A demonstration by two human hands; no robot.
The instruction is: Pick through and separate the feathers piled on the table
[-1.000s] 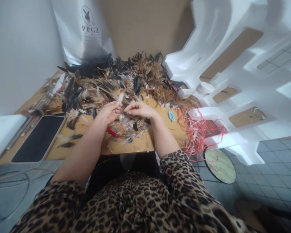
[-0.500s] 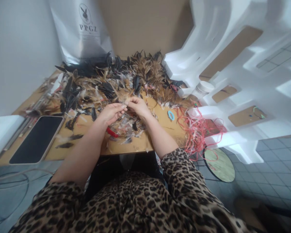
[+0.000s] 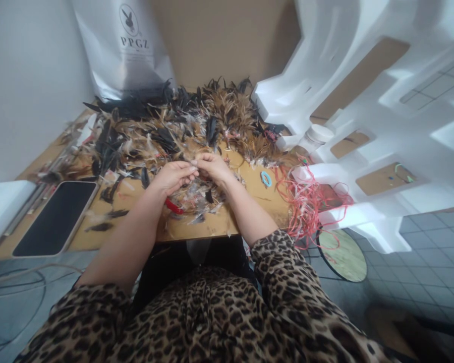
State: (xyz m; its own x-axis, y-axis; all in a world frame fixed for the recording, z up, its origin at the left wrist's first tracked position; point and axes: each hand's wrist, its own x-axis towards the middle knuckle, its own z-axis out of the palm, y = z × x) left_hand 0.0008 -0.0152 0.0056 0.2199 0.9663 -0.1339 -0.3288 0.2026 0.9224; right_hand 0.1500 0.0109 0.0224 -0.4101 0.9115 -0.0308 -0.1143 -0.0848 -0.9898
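My left hand point(image 3: 176, 177) and my right hand point(image 3: 214, 169) meet over the middle of the table, thumbs and fingertips pinched together. Between them they hold a light brown feather point(image 3: 194, 152), whose tip fans out beyond my fingers; its base is hidden by the fingertips. Behind my hands spreads a heap of brown and black feathers point(image 3: 136, 136). Loose feather scraps point(image 3: 202, 194) lie under my wrists, and a red curved piece point(image 3: 173, 206) is just below my left hand.
A phone point(image 3: 56, 219) lies at the left beside a white box point(image 3: 5, 212). To the right are a blue ring point(image 3: 266, 178), tangled red strings point(image 3: 306, 201), a white-lidded jar point(image 3: 318, 135) and large white foam packing point(image 3: 363, 91). A silver bag point(image 3: 109, 60) stands at the back.
My hands stay pinched together in nearly the same spot. The feather at my fingertips stands out less against the heap than before. The view has shifted very slightly.
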